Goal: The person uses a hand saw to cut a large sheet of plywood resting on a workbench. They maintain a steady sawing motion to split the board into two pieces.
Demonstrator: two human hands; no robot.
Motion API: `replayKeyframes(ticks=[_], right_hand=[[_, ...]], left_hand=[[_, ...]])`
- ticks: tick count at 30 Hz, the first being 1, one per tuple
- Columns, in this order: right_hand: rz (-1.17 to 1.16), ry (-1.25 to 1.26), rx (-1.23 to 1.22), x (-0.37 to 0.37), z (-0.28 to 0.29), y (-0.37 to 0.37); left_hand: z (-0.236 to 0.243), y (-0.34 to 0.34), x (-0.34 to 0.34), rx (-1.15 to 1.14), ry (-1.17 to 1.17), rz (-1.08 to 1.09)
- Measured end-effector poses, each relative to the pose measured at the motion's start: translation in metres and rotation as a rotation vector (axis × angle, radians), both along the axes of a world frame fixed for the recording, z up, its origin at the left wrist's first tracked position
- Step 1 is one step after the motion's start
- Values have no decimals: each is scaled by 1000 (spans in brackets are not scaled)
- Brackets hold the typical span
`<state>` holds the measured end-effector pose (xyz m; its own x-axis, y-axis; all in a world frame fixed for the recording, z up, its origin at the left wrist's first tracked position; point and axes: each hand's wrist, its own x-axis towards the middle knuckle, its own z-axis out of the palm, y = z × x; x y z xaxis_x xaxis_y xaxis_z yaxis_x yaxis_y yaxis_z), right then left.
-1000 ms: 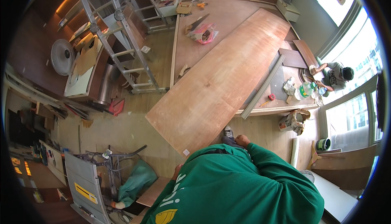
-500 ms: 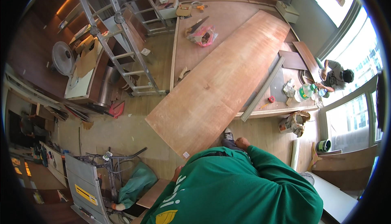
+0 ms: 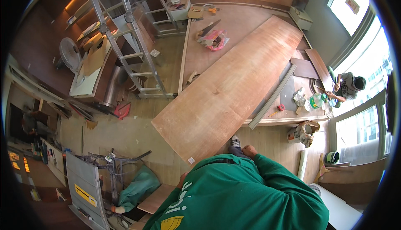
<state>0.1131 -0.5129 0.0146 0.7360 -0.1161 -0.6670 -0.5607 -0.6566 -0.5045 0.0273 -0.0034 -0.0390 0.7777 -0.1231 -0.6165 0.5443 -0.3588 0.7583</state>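
Note:
A long reddish-brown plywood sheet lies slanting in front of me. Its far part rests on a low wooden platform, while its near end juts over the floor close to my body. Beside that near end, a small white sticker shows at the corner. My right hand hangs next to my leg, curled closed with nothing visible in it, and apart from the sheet. Only a sliver of my left hand shows past my green sleeve, near the sheet's corner; its fingers are hidden.
An aluminium ladder stands at left, near a fan. A metal strip, tape measure and plastic bottle lie or stand on the platform. A co-worker works at right. A folding workbench stands at lower left.
The whole view has shifted slightly, so the room sits a little lower and to the right. My hands and the plywood sheet stay nearly as they were.

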Motion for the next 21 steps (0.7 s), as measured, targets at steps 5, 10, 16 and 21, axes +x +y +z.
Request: replayKeyframes(ticks=[5, 10, 16, 21], right_hand=[[57, 2, -35, 1, -4, 2], [81, -32, -104, -2, -27, -2], [-45, 3, 19, -20, -16, 5], [-82, 38, 30, -31, 4, 22]], left_hand=[[3, 5, -4, 5, -16, -28], [2, 11, -14, -5, -63, -86], [-3, 13, -28, -70, -95, -37], [-3, 9, -33, 37, -5, -25]])
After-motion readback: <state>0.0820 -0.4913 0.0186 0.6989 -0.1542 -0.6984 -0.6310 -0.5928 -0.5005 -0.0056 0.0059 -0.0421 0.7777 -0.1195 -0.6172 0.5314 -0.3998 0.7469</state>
